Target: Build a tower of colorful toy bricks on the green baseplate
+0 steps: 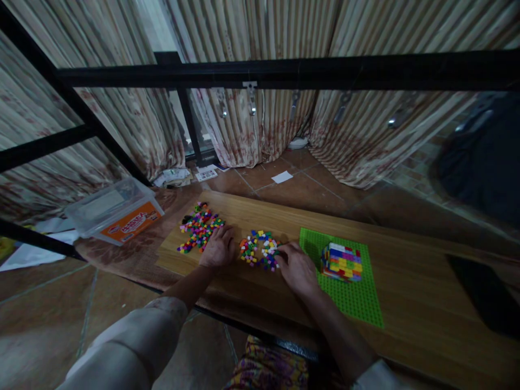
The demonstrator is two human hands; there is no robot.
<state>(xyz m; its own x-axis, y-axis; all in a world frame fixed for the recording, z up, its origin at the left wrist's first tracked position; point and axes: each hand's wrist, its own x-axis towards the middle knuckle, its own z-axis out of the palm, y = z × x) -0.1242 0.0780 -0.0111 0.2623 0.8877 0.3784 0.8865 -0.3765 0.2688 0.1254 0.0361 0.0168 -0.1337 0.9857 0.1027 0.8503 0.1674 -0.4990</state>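
Note:
Near the right edge of a large loose pile of small coloured toy bricks (202, 226), my left hand (219, 248) rests low over the table with its fingers laid out. A smaller cluster of toy bricks (270, 248) lies spread between my hands. My right hand (298, 268) is at this cluster's right side, fingertips and thumb drawn together; whatever they pinch is too small to make out. To the right, a multicoloured block built of bricks (342, 262) stands on a green studded baseplate (357, 306), apart from both hands.
The wooden table (244, 211) carries a dark flat object (485, 292) at its right. On the left stands a clear plastic box (116, 206) with an orange label. A black metal bar (284, 74) crosses ahead, before striped curtains (260, 127). Paper (281, 177) lies on the tiled floor.

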